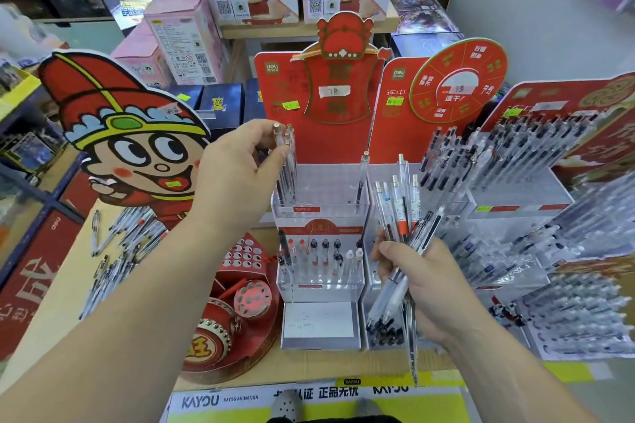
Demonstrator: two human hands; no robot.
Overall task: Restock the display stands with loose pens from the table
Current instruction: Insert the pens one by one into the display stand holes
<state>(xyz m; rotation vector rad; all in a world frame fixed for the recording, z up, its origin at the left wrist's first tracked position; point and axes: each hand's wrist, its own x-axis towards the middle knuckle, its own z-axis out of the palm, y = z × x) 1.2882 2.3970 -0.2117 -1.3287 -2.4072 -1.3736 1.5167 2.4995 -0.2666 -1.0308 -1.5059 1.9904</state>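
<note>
Pens (288,165), three, in left hand (233,182)

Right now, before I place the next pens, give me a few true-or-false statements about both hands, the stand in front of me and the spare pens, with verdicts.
1. The left hand pinches a few clear pens at the left end of the centre stand, in its upper tier. True.
2. The right hand holds nothing. False: it grips a bundle of pens.
3. The upper tier of the centre stand is packed full. False: besides the clear pens, only a single pen shows, at its right end.
4. Loose pens lie on the table to the left, below the cartoon cutout. True.
</note>
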